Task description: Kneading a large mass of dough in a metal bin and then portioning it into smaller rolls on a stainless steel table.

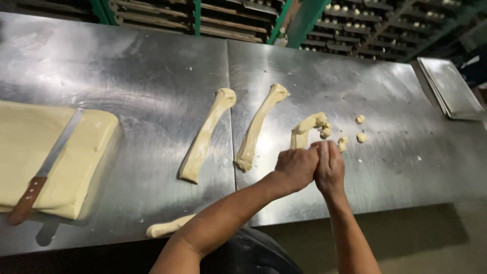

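The left hand (296, 167) and right hand (329, 166) are pressed together, both closed on the near end of a pale yellow, bent strip of dough (306, 129) that runs away from the knuckles across the steel table (152, 76). Small dough pieces (360, 128) lie just beyond the right hand. Two longer dough strips (256, 127) lie to the left; farther left, a wooden-handled knife (43, 170) rests on a thick dough slab (86, 152).

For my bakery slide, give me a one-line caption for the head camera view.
Left hand and right hand pinch a pale dough rope on the steel table.
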